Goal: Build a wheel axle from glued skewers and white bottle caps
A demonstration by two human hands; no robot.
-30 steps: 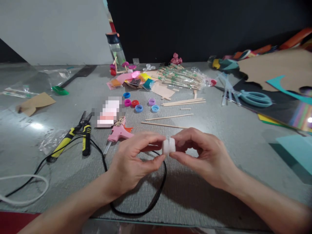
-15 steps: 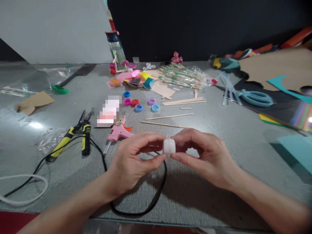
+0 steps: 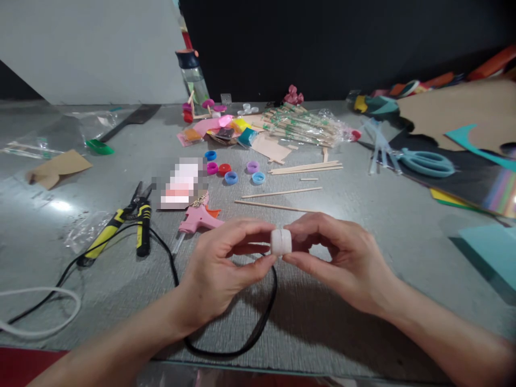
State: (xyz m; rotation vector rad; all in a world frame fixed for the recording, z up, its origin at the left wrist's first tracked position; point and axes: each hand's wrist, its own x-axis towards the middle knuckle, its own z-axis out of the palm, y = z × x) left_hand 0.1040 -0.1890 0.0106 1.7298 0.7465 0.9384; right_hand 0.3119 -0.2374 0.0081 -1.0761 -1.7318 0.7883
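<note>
Two white bottle caps (image 3: pixel 281 242) are pressed together rim to rim, with a seam line running between them, held above the table. My left hand (image 3: pixel 226 274) pinches the left side of the pair between thumb and fingers. On the other side, my right hand (image 3: pixel 338 258) grips it the same way. Behind my left hand lies a pink glue gun (image 3: pixel 197 219) with an orange trigger, its black cord (image 3: pixel 264 317) looping under my hands. Thin wooden sticks (image 3: pixel 278 206) lie just beyond my fingers.
Several coloured bottle caps (image 3: pixel 231 178) sit mid-table. Yellow-black cutters (image 3: pixel 142 228) lie at left, blue scissors (image 3: pixel 427 163) at right. A bag of wrapped sticks (image 3: pixel 302 126) and a water bottle (image 3: pixel 193 78) are at the back. A white cable (image 3: pixel 76 306) curls at left.
My hands keep the two white caps pinched together in nearly the same spot. The whole scene sits slightly further right in the view.
</note>
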